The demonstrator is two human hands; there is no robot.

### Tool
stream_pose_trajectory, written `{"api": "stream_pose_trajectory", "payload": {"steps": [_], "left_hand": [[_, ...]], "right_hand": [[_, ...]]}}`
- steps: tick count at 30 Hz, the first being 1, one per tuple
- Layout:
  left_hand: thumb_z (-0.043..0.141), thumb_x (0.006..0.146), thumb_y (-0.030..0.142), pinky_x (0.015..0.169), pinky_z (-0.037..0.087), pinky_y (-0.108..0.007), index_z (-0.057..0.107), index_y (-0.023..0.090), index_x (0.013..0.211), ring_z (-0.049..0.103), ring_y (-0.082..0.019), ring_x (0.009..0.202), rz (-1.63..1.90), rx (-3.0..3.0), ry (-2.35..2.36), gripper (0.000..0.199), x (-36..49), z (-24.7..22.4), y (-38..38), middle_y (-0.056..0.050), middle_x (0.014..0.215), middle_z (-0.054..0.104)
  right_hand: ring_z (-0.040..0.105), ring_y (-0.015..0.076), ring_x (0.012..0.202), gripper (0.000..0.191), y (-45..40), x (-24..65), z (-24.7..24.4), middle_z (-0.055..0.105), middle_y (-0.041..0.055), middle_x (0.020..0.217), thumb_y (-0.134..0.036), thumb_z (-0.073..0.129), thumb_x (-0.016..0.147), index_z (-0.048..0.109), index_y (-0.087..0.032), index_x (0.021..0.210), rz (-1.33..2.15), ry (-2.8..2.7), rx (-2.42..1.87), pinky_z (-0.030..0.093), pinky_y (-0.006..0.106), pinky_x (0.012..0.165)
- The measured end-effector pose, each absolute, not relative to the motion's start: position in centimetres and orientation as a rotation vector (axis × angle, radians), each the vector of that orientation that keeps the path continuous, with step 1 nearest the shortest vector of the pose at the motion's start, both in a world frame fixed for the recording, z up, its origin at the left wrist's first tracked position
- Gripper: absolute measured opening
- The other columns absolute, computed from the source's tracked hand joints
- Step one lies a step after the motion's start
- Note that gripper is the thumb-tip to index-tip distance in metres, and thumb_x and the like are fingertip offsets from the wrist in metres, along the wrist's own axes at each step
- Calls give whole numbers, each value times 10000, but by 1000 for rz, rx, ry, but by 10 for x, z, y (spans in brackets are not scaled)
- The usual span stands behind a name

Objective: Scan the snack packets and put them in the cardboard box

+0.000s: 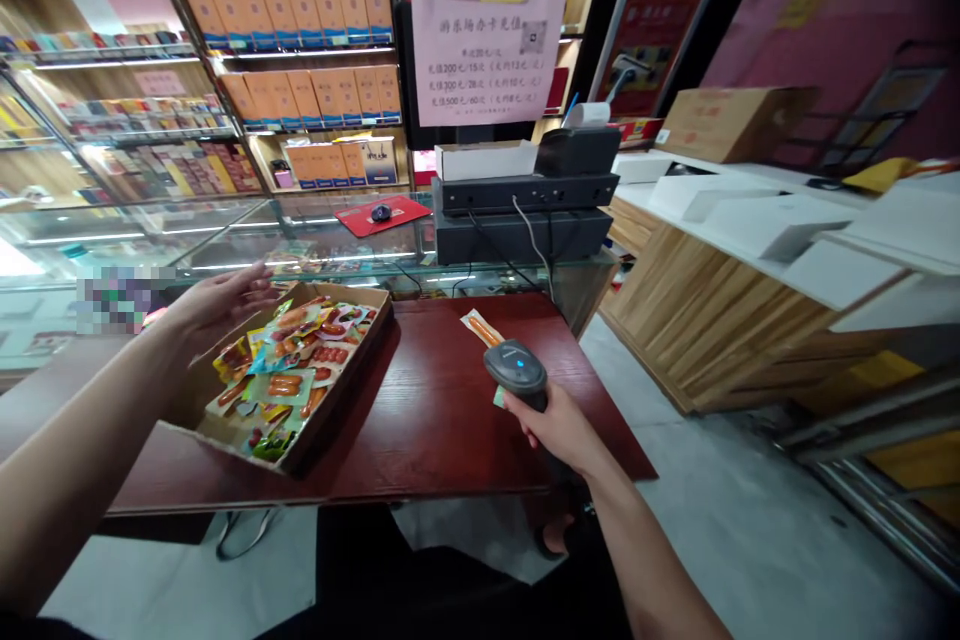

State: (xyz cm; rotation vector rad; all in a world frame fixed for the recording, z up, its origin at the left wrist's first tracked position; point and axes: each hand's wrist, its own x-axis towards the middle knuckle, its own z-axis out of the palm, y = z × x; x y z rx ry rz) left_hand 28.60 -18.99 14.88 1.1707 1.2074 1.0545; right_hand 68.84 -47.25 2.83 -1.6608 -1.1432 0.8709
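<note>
While the person's right hand [559, 428] is closed around the handle of a dark grey scanner [516, 366], the left hand [229, 298] is empty, its palm loosely open. The right fingers curl round the grip below the scanner's head; how tightly they press cannot be told, as the hand covers most of the handle. The left fingers are stretched out and slightly bent, pointing to the right over the far left part of a cardboard box [384, 305]; whether they touch its rim is unclear.

The scanner is above the right part of a glossy red-brown table [427, 400], a small blue light glowing on top. Its rounded head points away from the person and to the left, and its long axis slants back down to the right, into the hand. Partly hidden under the head is a slim sausage packet [480, 324], its long axis running from far left to near right, a green bit showing beside the fingers.

The open box, slanting on the left side of the table, holds a jumble of colourful snack packets [285, 385]. Beyond the table, a mouse [381, 213] sits on a red mat [356, 220] on a glass counter [315, 235].
</note>
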Motion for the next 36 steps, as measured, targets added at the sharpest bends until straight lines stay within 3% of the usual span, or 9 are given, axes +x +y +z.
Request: {"api": "stream_pose_trajectory", "payload": {"steps": [3,7,16,24,27,32,36], "left_hand": [[832,690,400,688,592,-299,696,245,853,644,-184,768,1045,1179,1181,263,280,150,-196,-20,756,676],[767,782,323,713,566,-254,686,161,823,619,-127,726,886,1231,1141,186,325,138,-206,-24,737,660],[899,517,460,710,561,-288,702,124,812,622,-147,775,442,1396,869,489,503,77,-244,-42,778,660],[846,544,527,667,489,-282,730,133,907,608,-159,744,96,1784,613,548,603,27,-288,-58,838,689],[847,536,506,737,480,-298,722,155,1005,610,-186,784,41,2160,511,599,613,11,-299,-49,876,663],[901,444,467,947,441,-363,672,184,1171,558,-314,1075,-14,2653,372,813,610,0,-314,-127,1139,582],[853,559,463,921,459,-383,640,131,1185,567,-321,1042,-100,2792,231,740,608,4,-319,-164,1131,573]], "right_hand": [[499,107,386,309,-471,692,27,542,-58,520,-463,648,813,557,-180,896,879,-1136,-1630,398,218,382],[494,110,382,328,-475,696,31,552,-53,516,-458,659,803,569,-176,944,872,-1099,-1664,385,217,372],[505,115,365,317,-503,713,35,549,-44,483,-475,657,799,588,-177,879,752,-1020,-1754,385,217,370],[509,120,372,297,-532,726,30,533,-47,486,-475,611,840,582,-185,899,701,-952,-1771,403,216,371],[505,118,379,285,-539,727,30,529,-50,491,-465,613,839,575,-190,900,695,-913,-1788,408,213,377],[499,116,372,278,-543,727,29,535,-47,484,-465,620,833,559,-194,851,684,-896,-1822,405,211,377],[494,122,360,262,-541,725,29,528,-45,461,-455,619,837,563,-200,824,673,-927,-1800,399,219,371]]}}
